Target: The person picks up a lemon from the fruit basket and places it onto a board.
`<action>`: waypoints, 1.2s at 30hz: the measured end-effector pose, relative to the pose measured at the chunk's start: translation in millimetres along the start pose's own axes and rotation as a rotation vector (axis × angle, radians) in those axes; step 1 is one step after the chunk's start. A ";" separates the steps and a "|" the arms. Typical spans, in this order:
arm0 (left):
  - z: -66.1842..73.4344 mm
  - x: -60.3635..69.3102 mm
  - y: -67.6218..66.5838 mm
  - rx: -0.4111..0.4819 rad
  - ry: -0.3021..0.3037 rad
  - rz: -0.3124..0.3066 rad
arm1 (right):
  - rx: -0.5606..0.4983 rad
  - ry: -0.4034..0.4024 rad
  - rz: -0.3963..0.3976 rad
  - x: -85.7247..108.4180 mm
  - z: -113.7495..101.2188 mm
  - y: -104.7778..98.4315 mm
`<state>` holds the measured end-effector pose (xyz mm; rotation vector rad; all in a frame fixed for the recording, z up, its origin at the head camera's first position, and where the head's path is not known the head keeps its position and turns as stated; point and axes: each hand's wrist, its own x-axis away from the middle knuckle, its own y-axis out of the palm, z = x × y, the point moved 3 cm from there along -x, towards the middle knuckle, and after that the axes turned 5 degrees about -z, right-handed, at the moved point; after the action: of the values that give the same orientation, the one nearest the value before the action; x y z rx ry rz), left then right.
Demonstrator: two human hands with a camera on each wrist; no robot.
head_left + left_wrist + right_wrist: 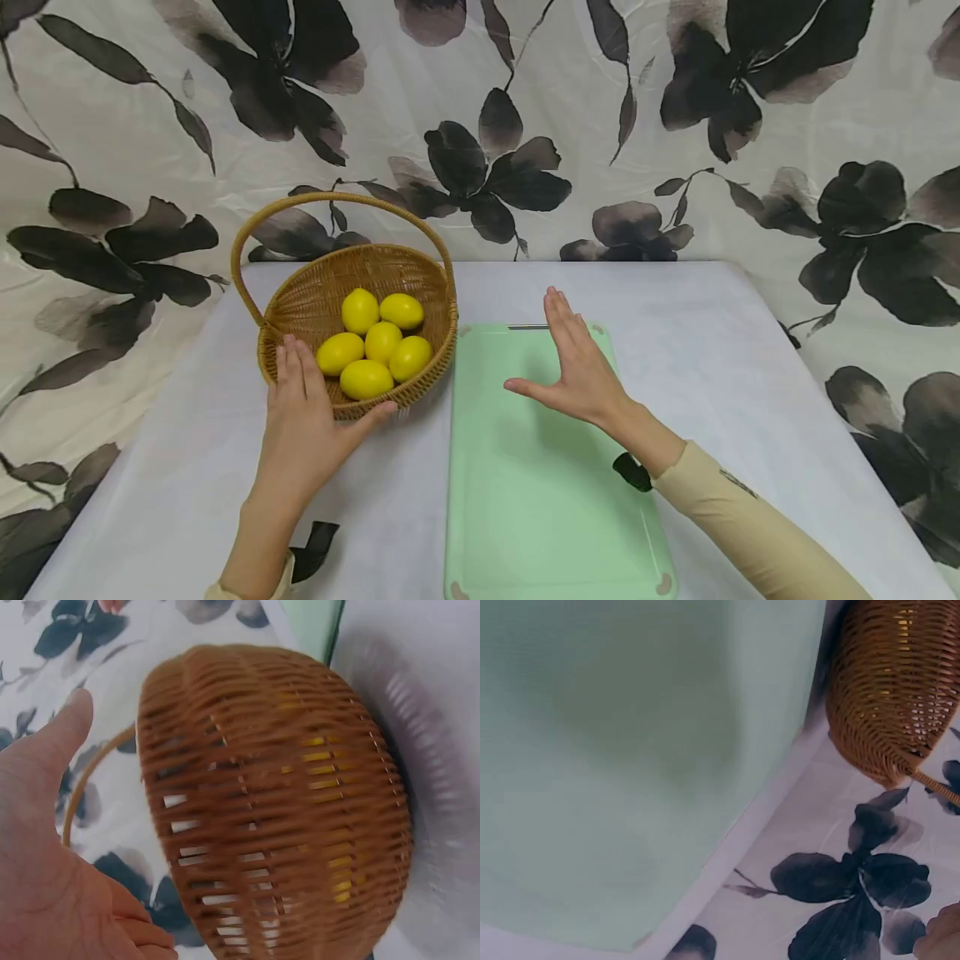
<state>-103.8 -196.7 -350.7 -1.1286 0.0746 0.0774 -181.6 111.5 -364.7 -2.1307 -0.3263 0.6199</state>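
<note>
Wicker basket (315, 307), lemons (383, 342) inside, near left fingers (312, 377)

The lemons (382, 342) are reachable from the front; the handle (337, 197) arches beyond, and the left hand (303, 425) blocks the basket's (438, 375) near left. A sleeve (750, 517) crosses the tabletop's (712, 350) free right side.

Looks like a small staged tabletop set, with kitchen-style props; impossible to tell whether inside a home or a studio. Across the top and down both sides of the frame, a creased pale cloth backdrop (600, 183) printed with large dark flowers, hiding the room beyond. At centre and bottom, a table (690, 350) covered in plain white. Kitchen touches: a pale green cutting board (540, 517) at lower centre and a wicker basket (330, 283) of lemons (382, 342) left of centre.
</note>
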 end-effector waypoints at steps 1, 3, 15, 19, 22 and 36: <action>-2.2 0.7 -1.0 0.011 -0.010 0.002 | -0.015 0.002 -0.012 -0.8 -1.0 0.7; -6.7 2.2 -3.1 0.036 -0.031 0.002 | -0.035 0.005 -0.034 -2.5 -3.0 1.9; -33.7 6.3 -6.9 0.157 -0.173 -0.045 | -0.028 -0.022 -0.058 -12.1 -11.9 6.1; -41.3 5.1 -5.7 0.197 -0.214 -0.067 | -0.045 -0.007 -0.077 -15.0 -14.5 8.2; -46.7 3.8 -4.1 0.218 -0.243 -0.089 | -0.064 -0.003 -0.093 -17.8 -17.8 10.3; -65.2 -3.2 3.8 0.262 -0.276 -0.149 | -0.075 -0.050 -0.114 -32.5 -35.2 12.5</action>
<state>-108.7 -254.1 -381.6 -0.8501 -0.2397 0.0872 -189.9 66.0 -347.1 -2.1535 -0.5017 0.6038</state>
